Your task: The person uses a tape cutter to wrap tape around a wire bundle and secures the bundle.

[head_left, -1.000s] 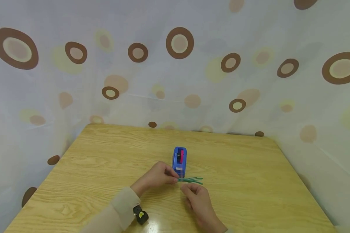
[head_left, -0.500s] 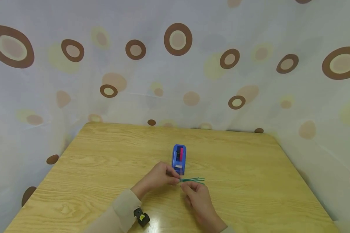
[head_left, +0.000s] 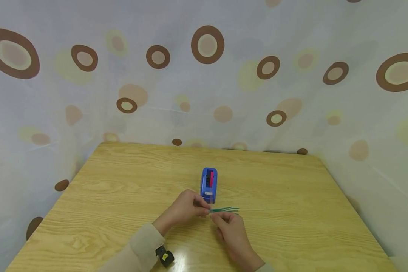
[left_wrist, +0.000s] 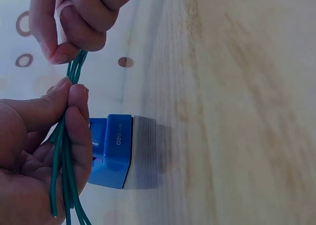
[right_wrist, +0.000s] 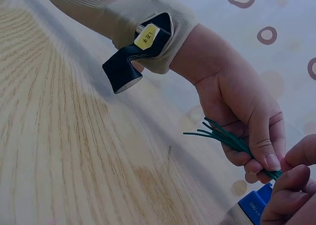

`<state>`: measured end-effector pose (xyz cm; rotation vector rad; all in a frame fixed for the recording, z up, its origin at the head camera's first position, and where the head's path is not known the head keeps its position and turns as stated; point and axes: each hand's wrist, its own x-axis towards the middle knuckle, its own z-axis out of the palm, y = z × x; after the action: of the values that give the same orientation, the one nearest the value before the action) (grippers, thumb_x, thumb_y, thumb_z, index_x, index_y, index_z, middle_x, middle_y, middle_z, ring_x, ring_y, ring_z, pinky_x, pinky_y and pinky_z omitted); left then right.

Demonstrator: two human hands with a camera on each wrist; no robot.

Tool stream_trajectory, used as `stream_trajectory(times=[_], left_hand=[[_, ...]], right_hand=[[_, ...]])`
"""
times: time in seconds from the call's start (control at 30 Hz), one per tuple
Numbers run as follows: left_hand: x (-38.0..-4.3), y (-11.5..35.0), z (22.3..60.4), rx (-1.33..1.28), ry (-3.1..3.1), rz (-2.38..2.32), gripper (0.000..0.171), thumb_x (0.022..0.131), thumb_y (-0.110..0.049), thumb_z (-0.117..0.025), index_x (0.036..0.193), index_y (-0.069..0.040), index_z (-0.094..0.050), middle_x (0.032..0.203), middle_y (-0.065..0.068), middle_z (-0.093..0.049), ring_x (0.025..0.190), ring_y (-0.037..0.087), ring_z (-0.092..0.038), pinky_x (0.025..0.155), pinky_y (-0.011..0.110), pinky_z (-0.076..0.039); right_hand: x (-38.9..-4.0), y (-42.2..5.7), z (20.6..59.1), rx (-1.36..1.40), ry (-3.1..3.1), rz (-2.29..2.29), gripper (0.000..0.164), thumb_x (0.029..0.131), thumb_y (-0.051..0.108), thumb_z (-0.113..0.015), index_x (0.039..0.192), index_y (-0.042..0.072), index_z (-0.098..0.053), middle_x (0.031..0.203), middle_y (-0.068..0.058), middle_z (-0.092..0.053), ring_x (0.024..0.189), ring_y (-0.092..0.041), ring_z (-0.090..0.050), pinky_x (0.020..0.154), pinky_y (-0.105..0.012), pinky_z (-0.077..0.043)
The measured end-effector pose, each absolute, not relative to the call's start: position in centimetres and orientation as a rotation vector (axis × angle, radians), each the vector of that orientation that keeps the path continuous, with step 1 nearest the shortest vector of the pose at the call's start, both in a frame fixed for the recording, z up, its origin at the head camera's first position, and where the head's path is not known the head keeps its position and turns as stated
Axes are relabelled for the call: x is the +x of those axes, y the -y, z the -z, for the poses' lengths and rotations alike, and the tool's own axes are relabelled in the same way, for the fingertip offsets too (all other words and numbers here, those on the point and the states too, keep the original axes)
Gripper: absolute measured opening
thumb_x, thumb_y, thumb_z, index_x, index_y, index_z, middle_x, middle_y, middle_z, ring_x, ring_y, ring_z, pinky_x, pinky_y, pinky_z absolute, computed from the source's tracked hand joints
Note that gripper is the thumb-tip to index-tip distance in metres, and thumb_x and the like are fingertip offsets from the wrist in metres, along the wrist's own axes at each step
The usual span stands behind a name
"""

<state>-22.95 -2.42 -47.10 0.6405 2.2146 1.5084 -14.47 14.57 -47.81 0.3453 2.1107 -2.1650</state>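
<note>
My left hand pinches a bundle of thin green wires between thumb and fingers. Their loose ends fan out to the right in the head view, and their other ends fan below the fingers in the left wrist view. A blue tape dispenser with a pink-red core stands just beyond. From its front a faint clear strip of tape runs down toward the bundle. Right beside the wires, my right hand has thumb and forefinger pinched together in line with that strip, apparently on its end; the contact is barely visible.
The wooden table reaches back to a patterned curtain that hangs behind and along both sides. A black strapped device with a yellow label sits at the left cuff.
The head view has tilted slightly. The wires and left hand have shifted slightly right, so the right fingers now cover more of the wires. Both grips look the same.
</note>
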Motion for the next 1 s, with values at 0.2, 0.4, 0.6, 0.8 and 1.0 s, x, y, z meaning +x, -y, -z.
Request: stream_trajectory(times=[0.2,0.4,0.6,0.8,1.0], left_hand=[[-22.56,2.33,46.91,0.679,-2.249,-1.509,0.005,0.086,-0.003,-0.076,0.089,-0.006,-0.078,0.081,-0.002,-0.072,0.07,0.011,-0.068,0.064,0.026,-0.055],[-22.19,2.3,46.53,0.677,-2.271,-1.506,0.004,0.085,-0.003,-0.076,0.088,-0.006,-0.078,0.08,-0.001,-0.072,0.069,0.011,-0.067,0.063,0.025,-0.054],[-22.09,2.39,46.3,0.67,-2.278,-1.511,0.004,0.085,-0.003,-0.076,0.087,-0.006,-0.079,0.079,-0.002,-0.072,0.069,0.011,-0.067,0.062,0.025,-0.054],[-22.09,2.4,46.16,0.668,-2.273,-1.525,0.004,0.085,-0.003,-0.076,0.087,-0.007,-0.079,0.078,-0.002,-0.071,0.069,0.011,-0.067,0.062,0.026,-0.054],[-22.31,2.48,46.23,0.624,-2.262,-1.515,0.004,0.086,-0.006,-0.076,0.087,-0.008,-0.078,0.079,-0.004,-0.071,0.071,0.013,-0.068,0.065,0.027,-0.056]], right_hand=[[-14.4,-14.5,47.8,0.337,-2.123,2.172,0.027,0.095,0.015,-0.067,0.104,-0.011,-0.068,0.081,-0.001,-0.062,0.048,-0.005,-0.038,0.044,-0.019,-0.031],[-14.4,-14.48,47.82,0.332,-2.153,2.16,0.026,0.095,0.015,-0.067,0.102,-0.01,-0.069,0.073,0.001,-0.059,0.047,-0.005,-0.038,0.043,-0.018,-0.031],[-14.38,-14.42,47.84,0.356,-2.174,2.123,0.028,0.095,0.019,-0.068,0.104,-0.008,-0.07,0.071,0.002,-0.056,0.047,-0.005,-0.039,0.042,-0.018,-0.032],[-14.44,-14.26,47.99,0.372,-2.225,2.103,0.026,0.095,0.018,-0.068,0.102,-0.007,-0.071,0.078,0.001,-0.06,0.051,-0.005,-0.042,0.045,-0.018,-0.036],[-14.53,-14.2,48.29,0.359,-2.288,2.093,0.024,0.094,0.014,-0.069,0.1,-0.008,-0.072,0.077,0.001,-0.059,0.058,-0.007,-0.046,0.049,-0.019,-0.038]])
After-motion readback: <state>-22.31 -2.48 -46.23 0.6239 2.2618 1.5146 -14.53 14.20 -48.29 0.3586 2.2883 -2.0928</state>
